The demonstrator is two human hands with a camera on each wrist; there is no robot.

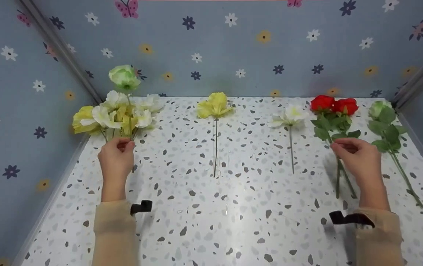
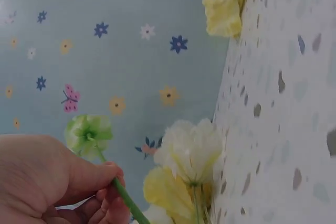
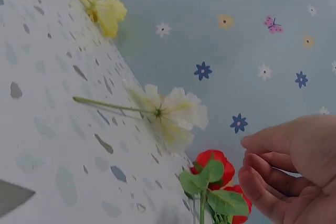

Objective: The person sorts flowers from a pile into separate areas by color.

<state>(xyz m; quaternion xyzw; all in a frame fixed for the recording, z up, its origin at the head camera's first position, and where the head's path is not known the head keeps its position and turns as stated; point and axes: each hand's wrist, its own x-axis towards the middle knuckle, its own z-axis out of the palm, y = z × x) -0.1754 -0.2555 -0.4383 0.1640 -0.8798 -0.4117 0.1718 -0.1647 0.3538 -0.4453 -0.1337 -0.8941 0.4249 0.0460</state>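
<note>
My left hand (image 1: 116, 159) pinches the green stem of a pale green artificial flower (image 1: 124, 77), its bloom raised above a bunch at the left. Thumb and fingers meet on that stem in the left wrist view. Below the held bloom lie white flowers (image 1: 104, 116) and yellow flowers (image 1: 85, 122). Over on the right, my right hand (image 1: 363, 157) is beside the leafy stems of two red roses (image 1: 322, 103). In the right wrist view its fingers (image 3: 262, 192) are loosely bent, thumb apart from them, with nothing between.
A single yellow flower (image 1: 216, 106) lies at the middle of the speckled table (image 1: 211, 229), a white flower (image 1: 291, 116) right of it. At the far right lies a green flower (image 1: 380, 110) with leaves. Flower-patterned walls (image 1: 211, 48) stand behind and at both sides.
</note>
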